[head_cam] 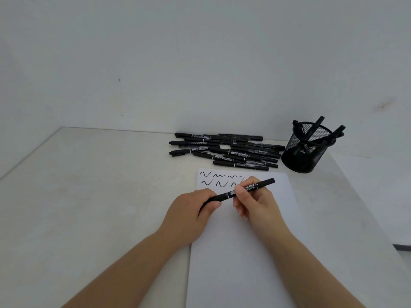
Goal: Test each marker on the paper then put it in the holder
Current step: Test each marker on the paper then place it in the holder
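Now both hands (222, 203) grip marker (264, 183) over paper (255, 252).

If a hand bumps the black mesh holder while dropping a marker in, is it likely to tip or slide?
Probably slide rather than tip: the mesh holder looks wide at its base. Its open mesh suggests it is light, so a knock could shift it. The few markers in the holder lean against the rim, which may pull it slightly off balance.

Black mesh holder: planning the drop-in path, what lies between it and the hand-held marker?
Head view: only bare white paper and table; the marker pile sits left.
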